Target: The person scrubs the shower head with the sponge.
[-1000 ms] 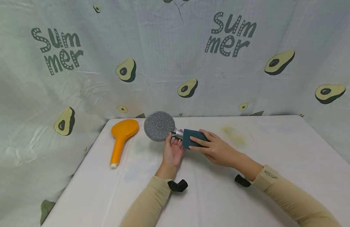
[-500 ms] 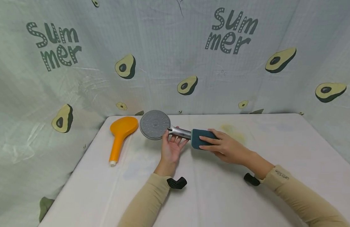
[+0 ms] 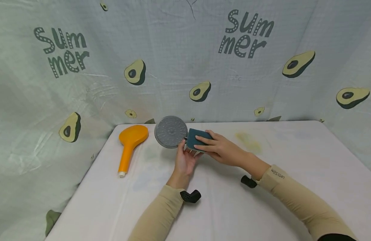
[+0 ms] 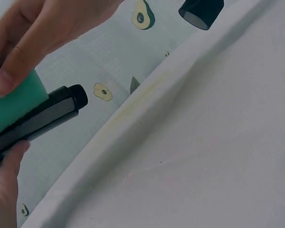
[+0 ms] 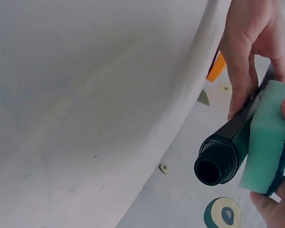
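My left hand (image 3: pixel 185 165) holds a grey-faced shower head (image 3: pixel 171 132) by its neck, raised above the table with the round nozzle face toward the camera. My right hand (image 3: pixel 225 149) grips a sponge (image 3: pixel 192 138), its dark scouring side outward. In the right wrist view the sponge's soft green side (image 5: pixel 266 142) lies along the black-and-grey handle (image 5: pixel 233 137), whose hollow threaded end is bare. The left wrist view also shows that handle (image 4: pixel 50 114) sticking out past the sponge. From the head view, the sponge and right hand hide the handle.
An orange shower head (image 3: pixel 128 147) with a white end lies face down on the left of the white-covered table (image 3: pixel 227 207). Behind the table hangs a curtain (image 3: pixel 173 50) printed with avocados. A small black camera (image 3: pixel 190 196) sits at the left cuff.
The sponge in my right hand slid right along the handle, then back left to near the shower head's neck. My left hand keeps its hold. The orange shower head stays put.
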### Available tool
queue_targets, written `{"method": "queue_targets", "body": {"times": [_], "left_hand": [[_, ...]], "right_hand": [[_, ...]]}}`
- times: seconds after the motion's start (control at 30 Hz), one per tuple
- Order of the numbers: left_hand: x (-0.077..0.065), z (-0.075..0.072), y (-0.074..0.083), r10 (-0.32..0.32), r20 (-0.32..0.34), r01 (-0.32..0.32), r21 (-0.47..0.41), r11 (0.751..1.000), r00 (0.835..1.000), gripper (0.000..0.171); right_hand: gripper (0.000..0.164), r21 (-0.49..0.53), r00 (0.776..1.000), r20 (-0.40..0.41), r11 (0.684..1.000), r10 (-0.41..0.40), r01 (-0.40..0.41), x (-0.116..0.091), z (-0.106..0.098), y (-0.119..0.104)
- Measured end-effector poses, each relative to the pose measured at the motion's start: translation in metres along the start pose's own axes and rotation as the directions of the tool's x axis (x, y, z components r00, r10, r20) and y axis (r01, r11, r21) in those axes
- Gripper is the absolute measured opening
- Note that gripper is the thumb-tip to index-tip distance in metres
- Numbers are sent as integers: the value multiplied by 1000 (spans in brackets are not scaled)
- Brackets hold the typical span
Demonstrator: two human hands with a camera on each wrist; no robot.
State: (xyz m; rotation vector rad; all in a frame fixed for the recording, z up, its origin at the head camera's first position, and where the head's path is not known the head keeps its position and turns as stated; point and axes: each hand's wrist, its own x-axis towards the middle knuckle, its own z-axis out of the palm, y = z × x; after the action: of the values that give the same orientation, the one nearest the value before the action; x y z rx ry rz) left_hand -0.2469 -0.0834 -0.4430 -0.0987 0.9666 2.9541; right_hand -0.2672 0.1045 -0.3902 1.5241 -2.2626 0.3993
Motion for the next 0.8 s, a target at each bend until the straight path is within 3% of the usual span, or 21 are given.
{"method": "queue_targets", "body": {"times": [0.17,0.33,0.53,0.67,0.8], "left_hand": [[4,-1,0,12,-38,-11,18,1000,999,36],[6,-1,0,28,-58,-27,24,999,998,39],[6,1,1,41,-50,-42,-27,999,998,42],[4,2,3,43,-31,-44,-47,998,999,39],[2,2,3,42,-10,-43,-40,998,999,38]], "right_hand": [[48,23,999,33,1000,15,-16,-7,-4,3],[49,62,997,69,997,36,-40,-33,-11,11],[55,206,989,31,968,142,-145,-60,-21,16],[56,263,984,20,948,179,-178,-62,-24,18],[54,254,984,-9,952,178,-170,-53,-23,18]]}}
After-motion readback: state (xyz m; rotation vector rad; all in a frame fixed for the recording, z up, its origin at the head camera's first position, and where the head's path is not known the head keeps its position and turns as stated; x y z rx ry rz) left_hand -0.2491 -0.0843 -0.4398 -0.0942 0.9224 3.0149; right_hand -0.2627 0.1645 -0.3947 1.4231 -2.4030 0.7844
